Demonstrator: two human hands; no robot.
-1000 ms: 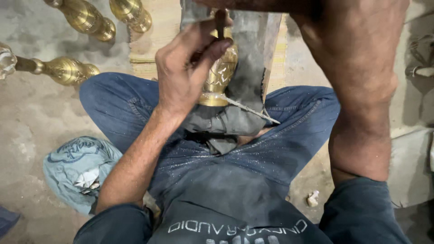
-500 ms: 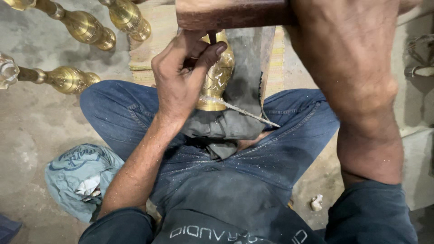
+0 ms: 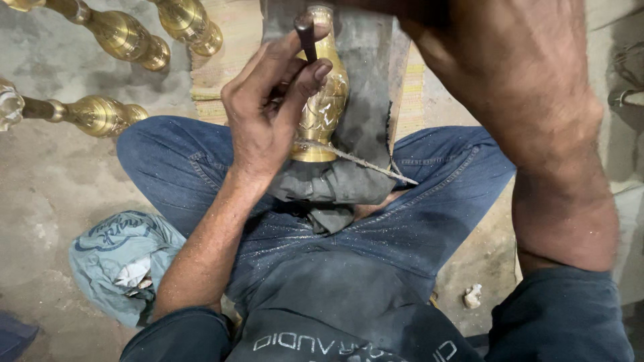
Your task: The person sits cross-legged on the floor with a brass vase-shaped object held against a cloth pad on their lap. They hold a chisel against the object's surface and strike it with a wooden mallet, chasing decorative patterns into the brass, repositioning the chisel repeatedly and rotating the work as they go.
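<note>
Left hand (image 3: 268, 114): pinches dark punch (image 3: 307, 37), tip on brass vase (image 3: 323, 100) | Vase: directly under hand, on grey pad (image 3: 365, 80) between knees, long axis pointing away from body | Right hand: out of frame, grip unknown; forearm (image 3: 530, 114) raised, farther off | Blue bag (image 3: 111, 258), dark print: floor, left.
</note>
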